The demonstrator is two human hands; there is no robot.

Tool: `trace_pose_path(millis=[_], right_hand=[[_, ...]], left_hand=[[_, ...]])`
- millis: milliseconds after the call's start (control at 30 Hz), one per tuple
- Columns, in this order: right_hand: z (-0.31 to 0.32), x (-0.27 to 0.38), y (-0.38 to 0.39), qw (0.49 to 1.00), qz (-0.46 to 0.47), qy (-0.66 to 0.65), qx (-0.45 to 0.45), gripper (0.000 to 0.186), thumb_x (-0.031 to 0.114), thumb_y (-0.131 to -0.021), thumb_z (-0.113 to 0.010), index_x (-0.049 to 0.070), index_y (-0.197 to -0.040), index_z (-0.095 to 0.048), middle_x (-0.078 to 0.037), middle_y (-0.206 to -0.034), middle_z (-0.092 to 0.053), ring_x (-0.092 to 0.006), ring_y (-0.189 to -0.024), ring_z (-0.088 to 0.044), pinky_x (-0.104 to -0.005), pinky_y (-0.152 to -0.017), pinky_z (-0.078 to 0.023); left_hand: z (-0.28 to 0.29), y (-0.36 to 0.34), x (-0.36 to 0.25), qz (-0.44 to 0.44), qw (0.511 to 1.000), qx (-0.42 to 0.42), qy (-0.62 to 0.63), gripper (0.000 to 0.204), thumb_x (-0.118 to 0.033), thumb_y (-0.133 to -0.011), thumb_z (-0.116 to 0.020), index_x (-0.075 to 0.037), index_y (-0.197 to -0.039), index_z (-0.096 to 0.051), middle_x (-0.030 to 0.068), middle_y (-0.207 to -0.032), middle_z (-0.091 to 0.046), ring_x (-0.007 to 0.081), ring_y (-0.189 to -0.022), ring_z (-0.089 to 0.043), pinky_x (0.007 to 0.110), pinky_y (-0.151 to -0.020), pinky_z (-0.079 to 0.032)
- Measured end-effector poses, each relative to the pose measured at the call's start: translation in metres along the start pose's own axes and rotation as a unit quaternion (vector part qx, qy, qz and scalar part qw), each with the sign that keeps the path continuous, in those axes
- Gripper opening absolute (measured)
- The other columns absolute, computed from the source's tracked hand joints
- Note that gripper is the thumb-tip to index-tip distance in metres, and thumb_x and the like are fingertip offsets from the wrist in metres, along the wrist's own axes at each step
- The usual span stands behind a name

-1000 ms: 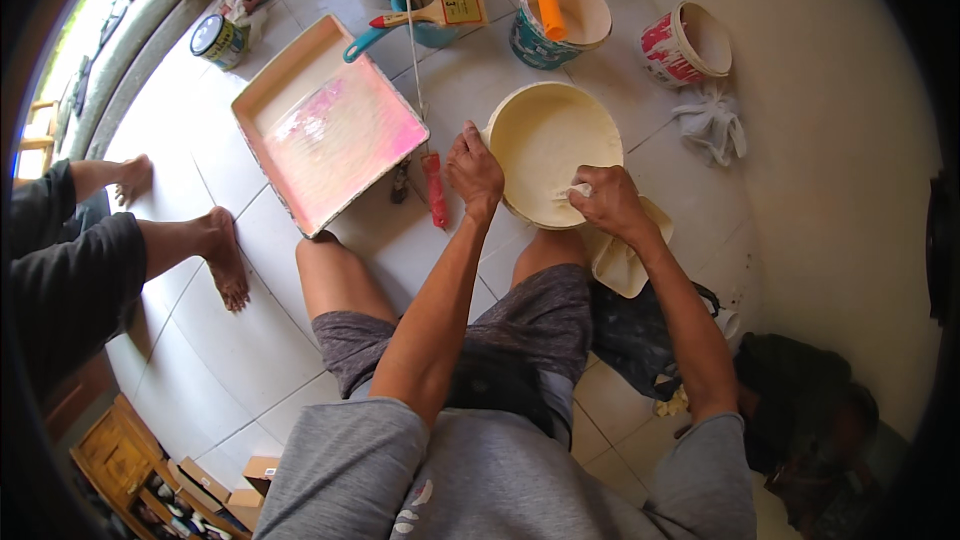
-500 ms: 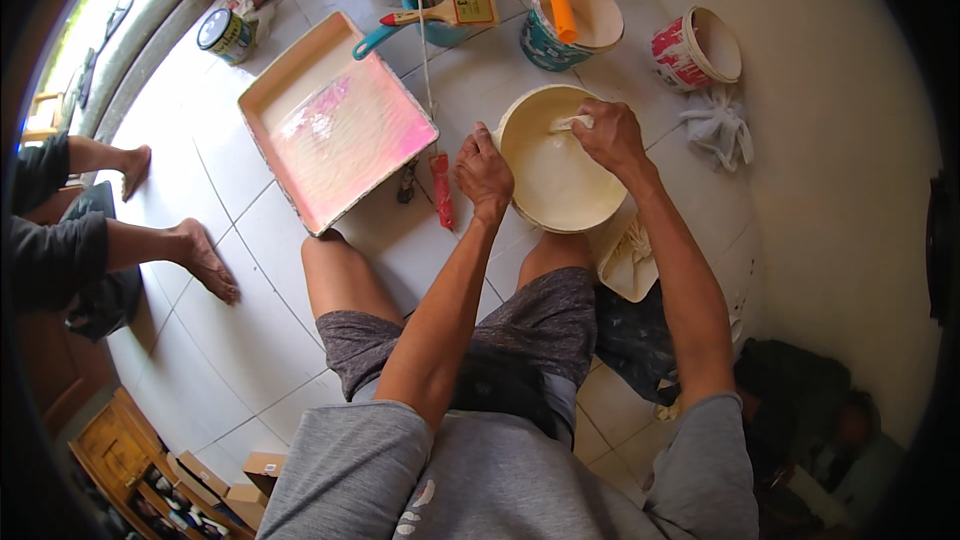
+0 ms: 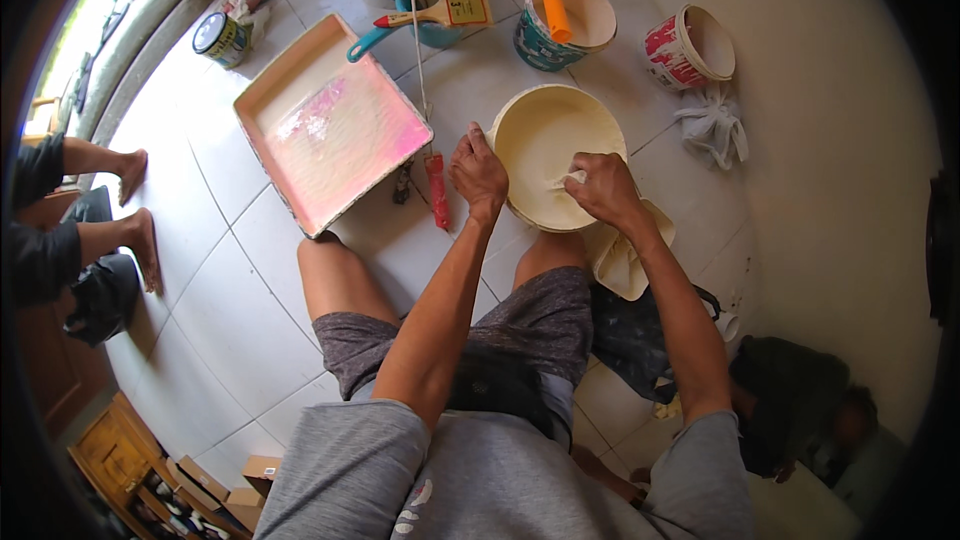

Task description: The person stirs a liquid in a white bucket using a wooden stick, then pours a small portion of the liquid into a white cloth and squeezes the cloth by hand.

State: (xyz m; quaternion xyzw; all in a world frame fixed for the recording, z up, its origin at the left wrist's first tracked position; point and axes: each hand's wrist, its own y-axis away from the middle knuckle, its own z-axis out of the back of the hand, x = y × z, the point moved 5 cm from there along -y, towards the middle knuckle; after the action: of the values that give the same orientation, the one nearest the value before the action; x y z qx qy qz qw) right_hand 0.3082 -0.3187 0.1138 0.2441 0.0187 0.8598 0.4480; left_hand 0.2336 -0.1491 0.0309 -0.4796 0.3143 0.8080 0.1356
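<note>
Between my knees stands a round bucket (image 3: 622,130) with cream-coloured paint (image 3: 540,145) inside. My left hand (image 3: 478,177) is closed at its left rim, thumb upward. Over the right part of the paint, my right hand (image 3: 605,188) is closed around a short, whitish, paint-coated piece (image 3: 568,180). Its end points left, close to the paint surface; whether it is cloth or a stick I cannot make out. Left of the bucket lies a roller with a red handle (image 3: 437,190). A cream paint-stained container (image 3: 622,265) rests by my right knee, partly behind my right forearm.
A paint tray (image 3: 330,130) with pink and cream paint lies to the left. Beyond are a paintbrush (image 3: 440,12), a teal-stained bucket with an orange-handled tool (image 3: 556,15), a red-and-white bucket (image 3: 690,48) and a plastic bag (image 3: 712,125). Another person's feet (image 3: 145,240) are at left.
My right hand has moved toward me, from the bucket's far right side to its near right, with the whitish piece. My left hand stays at the rim. The other person's nearer foot has drawn back left.
</note>
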Motion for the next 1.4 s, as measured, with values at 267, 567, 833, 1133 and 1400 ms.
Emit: trace_pose_path(millis=[267,567,833,1133,1400], right_hand=[[0.013,0.011,-0.057,0.995,0.035,0.017,-0.094,0.024,0.018,-0.074,-0.065,-0.001,-0.087,-0.067,-0.023,-0.083,-0.066,-0.0397,-0.079,-0.064,-0.0443,-0.076,-0.052],[0.016,-0.022,0.002,0.997,-0.059,0.051,0.002,0.024,0.021,-0.074,-0.065,0.000,-0.086,-0.066,-0.024,-0.080,-0.065,-0.0399,-0.079,-0.064,-0.0449,-0.074,-0.051],[-0.003,0.027,-0.027,0.999,0.032,-0.037,-0.019,0.021,0.019,-0.074,-0.064,-0.001,-0.082,-0.065,-0.023,-0.078,-0.064,-0.0404,-0.077,-0.063,-0.0453,-0.073,-0.051],[0.030,-0.030,-0.050,0.995,-0.036,0.082,-0.053,0.023,0.019,-0.075,-0.065,0.001,-0.088,-0.067,-0.023,-0.085,-0.066,-0.0394,-0.084,-0.063,-0.0455,-0.079,-0.051],[0.003,-0.011,0.017,0.999,-0.008,0.046,0.022,0.023,0.022,-0.075,-0.064,0.000,-0.082,-0.065,-0.024,-0.078,-0.064,-0.0415,-0.076,-0.062,-0.0474,-0.073,-0.050]], left_hand=[[0.001,-0.004,0.006,-0.004,0.999,-0.041,0.002,0.054,-0.043,-0.096,-0.038,0.002,-0.077,-0.062,0.0245,-0.073,-0.061,0.0429,-0.069,-0.057,0.049,-0.067,-0.042],[0.005,-0.001,-0.001,-0.004,1.000,-0.001,-0.008,0.059,-0.043,-0.098,-0.033,0.008,-0.084,-0.060,0.0284,-0.077,-0.061,0.0436,-0.074,-0.056,0.049,-0.073,-0.041],[0.006,0.004,-0.009,-0.044,0.997,-0.057,-0.011,0.054,-0.043,-0.096,-0.037,0.003,-0.076,-0.060,0.0256,-0.074,-0.060,0.0425,-0.069,-0.056,0.048,-0.066,-0.041],[0.002,0.003,-0.007,-0.037,0.999,-0.035,-0.015,0.055,-0.043,-0.096,-0.039,0.003,-0.078,-0.062,0.0251,-0.071,-0.060,0.0407,-0.066,-0.056,0.048,-0.065,-0.042],[0.003,-0.001,0.001,-0.015,0.998,-0.049,0.030,0.054,-0.042,-0.095,-0.040,0.003,-0.075,-0.061,0.0243,-0.069,-0.059,0.0395,-0.064,-0.055,0.048,-0.064,-0.041]])
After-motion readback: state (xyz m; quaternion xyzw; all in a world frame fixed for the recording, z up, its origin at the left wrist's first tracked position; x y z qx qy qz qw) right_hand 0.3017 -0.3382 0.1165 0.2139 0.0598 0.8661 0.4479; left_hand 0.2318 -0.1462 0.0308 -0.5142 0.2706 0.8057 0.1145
